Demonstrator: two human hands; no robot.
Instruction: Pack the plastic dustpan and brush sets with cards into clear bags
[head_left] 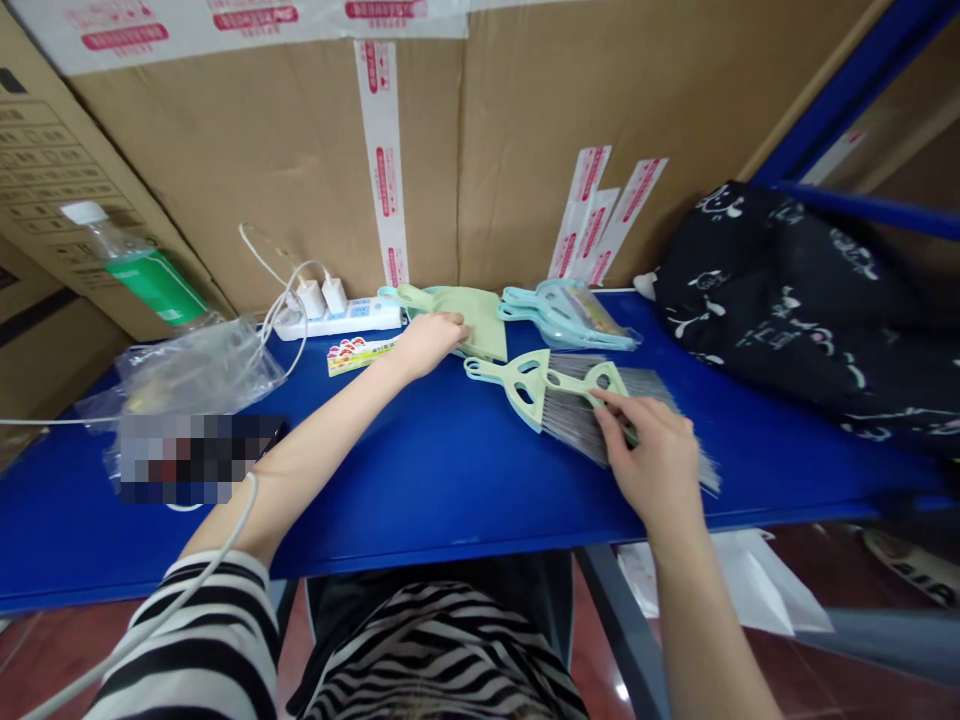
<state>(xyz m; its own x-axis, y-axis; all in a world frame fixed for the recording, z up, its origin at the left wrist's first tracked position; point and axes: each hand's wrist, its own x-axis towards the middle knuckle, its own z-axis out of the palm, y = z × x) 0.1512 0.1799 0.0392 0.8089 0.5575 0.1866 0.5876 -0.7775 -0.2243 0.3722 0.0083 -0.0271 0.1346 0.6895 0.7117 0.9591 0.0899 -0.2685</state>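
**Brush sitting close to the shelf edge**

Right hand (646, 458) was pinched on the green brush (600, 415), its bristles nearly over the blue shelf (450, 540) edge, so a slip could drop it. Open left hand (429, 343) lay on the green dustpan (487, 320).

A square mosaic blur (196, 458) at lower left of the frame hides whatever lies on the blue table (465, 500). The person's right hand (645, 460) covers part of the handle of a mint-green plastic hand brush (600, 378), and the left hand (427, 343) hides one edge of a pale green plastic dustpan (480, 325). A small printed card (352, 356) is too tiny to read. A black cloth bag with white print (810, 310) runs off the right edge.
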